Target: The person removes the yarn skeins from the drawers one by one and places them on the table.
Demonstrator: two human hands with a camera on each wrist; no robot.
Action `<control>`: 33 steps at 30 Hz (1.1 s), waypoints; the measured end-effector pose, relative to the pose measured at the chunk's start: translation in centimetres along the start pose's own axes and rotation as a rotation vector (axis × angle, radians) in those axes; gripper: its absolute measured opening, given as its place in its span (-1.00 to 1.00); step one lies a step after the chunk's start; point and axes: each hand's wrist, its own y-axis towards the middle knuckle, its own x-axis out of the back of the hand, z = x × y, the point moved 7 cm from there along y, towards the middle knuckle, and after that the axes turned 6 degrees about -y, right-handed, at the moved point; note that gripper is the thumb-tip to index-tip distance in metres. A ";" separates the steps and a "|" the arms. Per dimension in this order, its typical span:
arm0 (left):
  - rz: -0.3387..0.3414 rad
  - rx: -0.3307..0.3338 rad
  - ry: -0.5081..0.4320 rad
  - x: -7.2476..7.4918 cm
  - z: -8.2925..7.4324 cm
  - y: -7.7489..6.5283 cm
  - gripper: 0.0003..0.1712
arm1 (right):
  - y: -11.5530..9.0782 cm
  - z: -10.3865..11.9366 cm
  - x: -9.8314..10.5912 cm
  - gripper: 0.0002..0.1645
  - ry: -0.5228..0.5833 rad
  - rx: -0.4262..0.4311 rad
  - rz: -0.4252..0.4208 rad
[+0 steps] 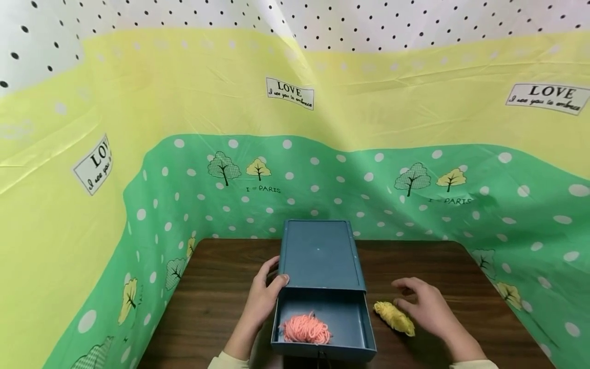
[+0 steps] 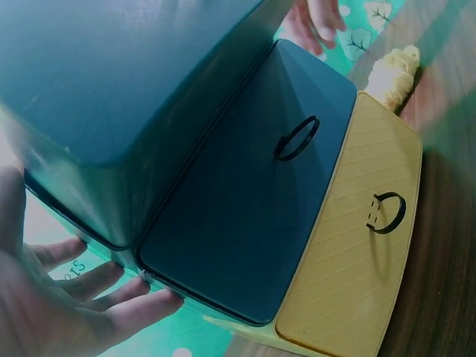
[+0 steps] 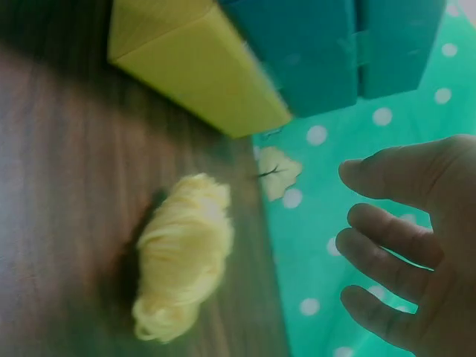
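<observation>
A small blue drawer cabinet (image 1: 320,256) stands on the table, its top drawer (image 1: 349,319) pulled out. Inside that drawer, toward the left, lies a bundle of coral yarn (image 1: 306,329). My left hand (image 1: 264,297) rests against the cabinet's left side, thumb at the top front edge; the left wrist view shows its fingers stretched along the side. On the table to the right of the drawer lies a bundle of yellow yarn (image 1: 395,318). Close beside it hovers my right hand (image 1: 426,306), fingers loosely bent and apart, holding nothing.
Below the pulled-out drawer are a closed blue drawer (image 2: 230,208) and a closed yellow drawer (image 2: 346,260), each with a black loop pull. The dark wooden table (image 1: 212,287) is bordered by a green and yellow printed curtain (image 1: 318,179) at the back and sides.
</observation>
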 end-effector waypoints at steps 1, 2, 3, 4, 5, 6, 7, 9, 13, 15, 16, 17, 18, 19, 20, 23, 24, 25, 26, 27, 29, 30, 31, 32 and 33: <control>-0.001 -0.001 -0.002 0.0 0.0 0.0 -0.36 | -0.1 0.4 0.4 -0.60 -0.006 0.009 -0.018; 0.000 -0.002 -0.003 0.0 -0.1 -0.1 -0.36 | -0.1 0.8 0.8 -0.61 -0.015 0.021 -0.038; 0.002 -0.002 -0.004 0.0 -0.1 -0.1 -0.36 | -0.2 1.2 1.2 -0.61 -0.024 0.035 -0.058; 0.002 -0.003 -0.003 0.1 -0.2 -0.1 -0.36 | -0.2 1.7 1.6 -0.61 -0.033 0.052 -0.079; 0.001 -0.004 -0.003 0.1 -0.2 -0.1 -0.36 | -0.2 2.1 2.0 -0.61 -0.041 0.070 -0.099; 0.000 -0.004 -0.002 0.1 -0.3 -0.1 -0.36 | -0.3 2.6 2.3 -0.61 -0.047 0.088 -0.116; 0.001 -0.004 -0.002 0.2 -0.3 -0.1 -0.36 | -0.3 3.0 2.7 -0.60 -0.055 0.106 -0.134; 0.002 -0.004 0.000 0.2 -0.4 -0.1 -0.36 | -0.4 3.8 3.4 -0.58 -0.068 0.134 -0.161; 0.007 -0.002 0.001 0.1 -0.3 -0.1 -0.36 | -0.8 5.6 4.6 -0.54 -0.081 0.166 -0.198; 0.007 -0.004 -0.001 0.1 -0.3 -0.1 -0.37 | -1.1 6.6 5.1 -0.52 -0.082 0.181 -0.209; 0.008 -0.006 -0.003 0.1 -0.3 -0.2 -0.36 | -1.2 7.2 5.4 -0.52 -0.081 0.191 -0.215; 0.007 -0.006 -0.004 0.0 -0.3 -0.2 -0.36 | -1.3 7.7 5.5 -0.53 -0.081 0.202 -0.220; 0.007 -0.006 -0.005 0.0 -0.3 -0.1 -0.36 | -1.5 8.1 5.7 -0.53 -0.076 0.213 -0.225; 0.007 -0.008 -0.008 0.0 -0.4 -0.1 -0.36 | -1.5 8.6 5.8 -0.53 -0.071 0.223 -0.228; 0.008 -0.008 -0.009 0.0 -0.3 -0.1 -0.36 | -1.6 9.1 5.9 -0.54 -0.064 0.232 -0.228; 0.010 -0.008 -0.013 0.0 -0.3 -0.1 -0.36 | -1.9 10.2 6.1 -0.55 -0.042 0.254 -0.237; 0.011 -0.010 -0.016 0.0 -0.3 -0.1 -0.36 | -2.0 10.5 6.2 -0.56 -0.036 0.261 -0.241; 0.012 -0.011 -0.018 0.0 -0.3 -0.1 -0.36 | -2.1 10.9 6.3 -0.56 -0.031 0.267 -0.245; 0.012 -0.010 -0.019 0.0 -0.3 -0.1 -0.37 | -2.1 11.2 6.4 -0.57 -0.028 0.275 -0.251; 0.012 -0.009 -0.020 0.0 -0.3 -0.1 -0.37 | -2.2 11.5 6.4 -0.57 -0.025 0.280 -0.255; 0.012 -0.005 -0.023 0.0 -0.2 0.0 -0.37 | -2.4 12.1 6.4 -0.59 -0.015 0.288 -0.257; 0.012 -0.005 -0.024 0.0 -0.2 0.0 -0.37 | -2.4 12.4 6.4 -0.59 -0.009 0.289 -0.252; 0.012 -0.003 -0.025 0.0 -0.2 0.0 -0.37 | -2.5 12.7 6.4 -0.59 -0.001 0.287 -0.245; 0.013 -0.003 -0.026 0.0 -0.2 -0.1 -0.37 | -2.5 12.9 6.3 -0.59 0.004 0.286 -0.238; 0.013 -0.003 -0.025 0.0 -0.2 -0.1 -0.37 | -2.6 13.2 6.3 -0.59 0.010 0.283 -0.230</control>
